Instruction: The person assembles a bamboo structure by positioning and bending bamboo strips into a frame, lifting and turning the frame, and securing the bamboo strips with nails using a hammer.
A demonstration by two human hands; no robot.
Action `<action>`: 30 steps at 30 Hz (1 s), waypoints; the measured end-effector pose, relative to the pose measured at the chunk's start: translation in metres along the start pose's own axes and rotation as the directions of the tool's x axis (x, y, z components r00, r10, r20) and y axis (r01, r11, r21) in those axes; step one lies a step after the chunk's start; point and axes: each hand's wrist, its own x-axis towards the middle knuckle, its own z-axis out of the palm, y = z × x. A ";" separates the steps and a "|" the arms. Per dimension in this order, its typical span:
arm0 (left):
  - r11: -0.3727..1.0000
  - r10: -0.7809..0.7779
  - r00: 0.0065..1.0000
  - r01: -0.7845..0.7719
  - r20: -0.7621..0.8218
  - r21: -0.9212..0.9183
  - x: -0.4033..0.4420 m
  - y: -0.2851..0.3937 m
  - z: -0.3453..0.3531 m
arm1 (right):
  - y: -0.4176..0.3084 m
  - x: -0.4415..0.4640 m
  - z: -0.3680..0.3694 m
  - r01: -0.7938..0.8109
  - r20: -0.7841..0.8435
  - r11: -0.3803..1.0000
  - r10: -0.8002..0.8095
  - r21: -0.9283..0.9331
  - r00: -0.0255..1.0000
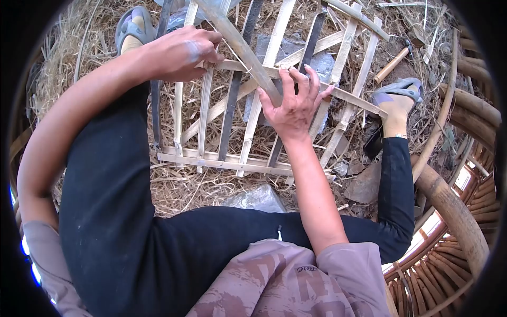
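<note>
A lattice of pale and dark bamboo strips (207, 111) lies in front of me, between my legs. A thin crosswise slat (356, 100) runs over its uprights. My left hand (190, 53) is closed near the slat's left end, its fingertips partly hidden. On the slat's middle rests my right hand (297, 103), its fingers spread across slat and lattice. A thicker bamboo pole (237, 45) slants down from the top, its lower end between my right thumb and index finger. Along the near side, the lattice has a double bottom rail (227, 162).
A hammer (393, 64) with a wooden handle lies beside my right foot. Straw (179, 193) covers the ground, with a grey flat block (256, 199) near my lap. Clear plastic (179, 11) shows at the top. Curved bamboo poles (449, 206) stand on the right.
</note>
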 end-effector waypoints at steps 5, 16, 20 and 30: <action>0.999 0.027 1.000 -0.027 -0.009 -0.042 -0.001 -0.003 0.000 | 0.000 0.000 0.000 0.007 0.009 1.000 -0.007 -0.003 1.000; 0.996 -0.040 0.999 0.038 0.023 0.084 -0.008 0.016 0.009 | 0.001 -0.002 0.000 0.020 -0.004 0.999 -0.020 0.037 1.000; 0.995 -0.048 0.991 0.037 0.122 0.094 -0.002 0.015 0.009 | -0.001 0.000 -0.002 0.022 -0.010 1.000 -0.022 0.009 1.000; 0.997 0.007 0.988 -0.020 0.151 0.080 0.000 0.006 0.014 | 0.000 -0.002 -0.002 0.014 -0.023 1.000 -0.013 0.024 1.000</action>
